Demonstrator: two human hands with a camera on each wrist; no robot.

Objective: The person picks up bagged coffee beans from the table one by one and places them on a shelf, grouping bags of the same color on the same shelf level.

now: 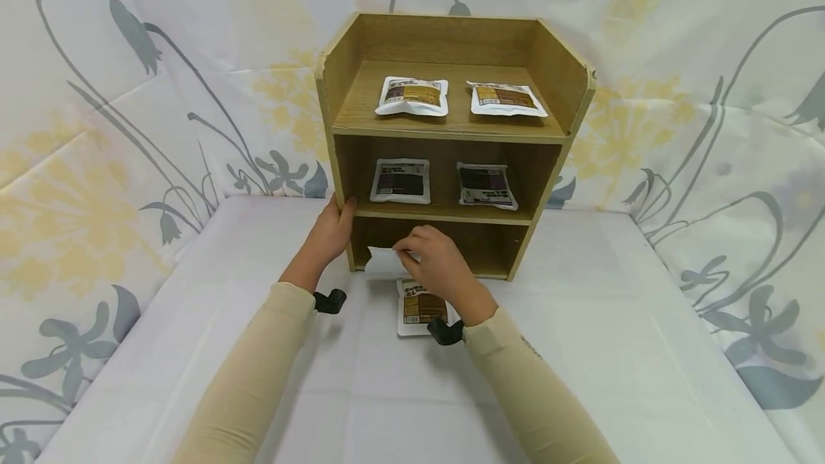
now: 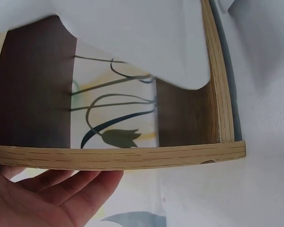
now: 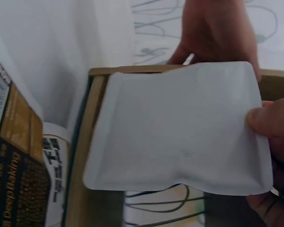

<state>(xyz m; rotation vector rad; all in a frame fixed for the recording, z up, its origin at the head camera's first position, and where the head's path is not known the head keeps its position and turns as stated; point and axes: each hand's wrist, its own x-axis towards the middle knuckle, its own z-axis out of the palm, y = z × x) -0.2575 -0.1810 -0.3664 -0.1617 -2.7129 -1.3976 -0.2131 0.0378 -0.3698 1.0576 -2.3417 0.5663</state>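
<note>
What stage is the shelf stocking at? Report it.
Done: two pouches each lie on the top shelf and middle shelf. In hand: right hand pinches a white pouch at the bottom shelf; left hand steadies the frame. Left: one pouch on the table.

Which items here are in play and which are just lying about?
In play:
right hand pinching white pouch
left hand on wooden shelf

Lying about:
brown-label pouch on table
four pouches on upper shelves

Soft, even light is filling my view; shadows are lying faint, edges are bowing, and my wrist views are blurring up close.
</note>
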